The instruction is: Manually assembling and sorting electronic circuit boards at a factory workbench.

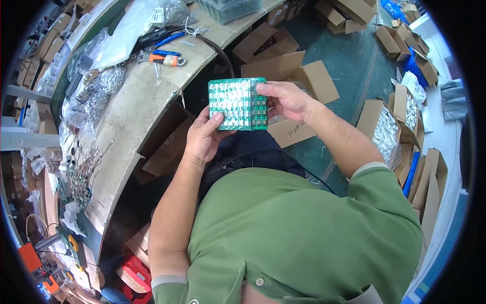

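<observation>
Between my two hands is a green circuit board panel (238, 105) with rows of small shiny metal-looking parts; glare whitens its left and middle portion. Its lower left corner is gripped by my left hand (203, 133), thumb on top and the other fingers underneath. At the upper right edge, my right hand (289, 101) pinches the panel, the thumb pressed on its face and the fingers mostly hidden behind. The panel is held up over my lap, beside the workbench (136, 116).
On the bench lie orange-handled pliers (167, 60), a soldering iron-like black tool (152, 38), bundled wires (83, 172) and clear plastic bags (96, 81). A clear tray stack (228, 10) stands at the far end. Open cardboard boxes (319, 81) cover parts of the green floor.
</observation>
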Demonstrator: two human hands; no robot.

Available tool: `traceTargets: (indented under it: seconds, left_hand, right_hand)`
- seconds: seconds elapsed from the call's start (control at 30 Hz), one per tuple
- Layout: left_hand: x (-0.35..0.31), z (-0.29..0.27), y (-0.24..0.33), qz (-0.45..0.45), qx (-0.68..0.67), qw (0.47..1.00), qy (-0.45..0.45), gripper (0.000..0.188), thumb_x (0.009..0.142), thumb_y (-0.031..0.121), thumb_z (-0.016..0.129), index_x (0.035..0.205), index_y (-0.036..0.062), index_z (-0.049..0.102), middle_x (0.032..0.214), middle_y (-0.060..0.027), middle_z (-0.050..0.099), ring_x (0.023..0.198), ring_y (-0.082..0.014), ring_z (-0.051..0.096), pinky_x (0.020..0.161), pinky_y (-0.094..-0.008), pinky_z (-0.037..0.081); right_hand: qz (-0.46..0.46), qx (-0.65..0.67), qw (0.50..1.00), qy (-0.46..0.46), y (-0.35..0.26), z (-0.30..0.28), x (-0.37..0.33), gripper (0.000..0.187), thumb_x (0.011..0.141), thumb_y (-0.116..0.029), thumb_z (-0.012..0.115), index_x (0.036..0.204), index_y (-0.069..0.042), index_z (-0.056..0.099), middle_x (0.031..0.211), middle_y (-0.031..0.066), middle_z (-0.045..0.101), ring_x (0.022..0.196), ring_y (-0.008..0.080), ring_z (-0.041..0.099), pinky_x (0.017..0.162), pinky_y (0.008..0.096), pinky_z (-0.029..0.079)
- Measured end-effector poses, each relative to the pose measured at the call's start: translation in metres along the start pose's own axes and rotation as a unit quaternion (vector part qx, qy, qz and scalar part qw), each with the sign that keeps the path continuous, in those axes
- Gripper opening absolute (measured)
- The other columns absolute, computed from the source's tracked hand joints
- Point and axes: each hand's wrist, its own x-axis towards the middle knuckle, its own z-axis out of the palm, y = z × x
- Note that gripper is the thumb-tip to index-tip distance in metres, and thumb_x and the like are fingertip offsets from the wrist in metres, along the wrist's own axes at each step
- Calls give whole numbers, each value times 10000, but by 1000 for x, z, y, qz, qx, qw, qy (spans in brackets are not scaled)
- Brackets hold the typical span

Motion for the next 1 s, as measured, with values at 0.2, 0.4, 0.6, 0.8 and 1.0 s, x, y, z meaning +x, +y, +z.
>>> traceTargets:
  seconds: [0.2,0.4,0.6,0.8,1.0]
  left_hand:
    - [-13,-6,-7,19,-9,1000,20,594,974,159,742,1468,-50,486,1235,-173,676,1071,-266,704,1026,-438,532]
    - [-18,-12,-22,29,-25,999,24,550,947,103,745,1426,-29,509,1259,-170,679,1103,-274,701,1033,-418,530]
    - [-18,-19,-27,19,-25,999,26,610,881,5,780,1423,-51,505,1257,-175,671,1109,-249,677,1036,-351,514]
    - [-14,-12,-24,42,-22,999,8,630,843,-50,777,1416,-47,513,1278,-179,667,1123,-265,670,1035,-345,512]
    - [-24,-4,-20,38,-26,999,5,769,766,-23,834,1452,-23,487,1354,-194,647,1191,-314,661,1096,-408,485]
  right_hand:
    - [0,-18,1000,-7,9,7,7,475,970,-383,750,1249,-4,685,1048,127,707,889,220,673,720,345,565]
    - [5,-45,999,25,8,18,11,462,964,-374,757,1233,-3,703,1061,126,712,898,214,674,755,337,550]
    - [-7,-64,997,44,7,25,16,453,960,-362,760,1230,-1,711,1074,122,718,905,213,676,807,338,542]
    - [-30,-40,998,33,-2,30,9,356,958,-255,736,1200,5,713,1042,126,731,892,224,686,826,363,561]
    - [-66,-3,997,41,17,27,14,268,918,-208,759,1116,-28,751,1015,86,742,902,181,671,824,315,552]
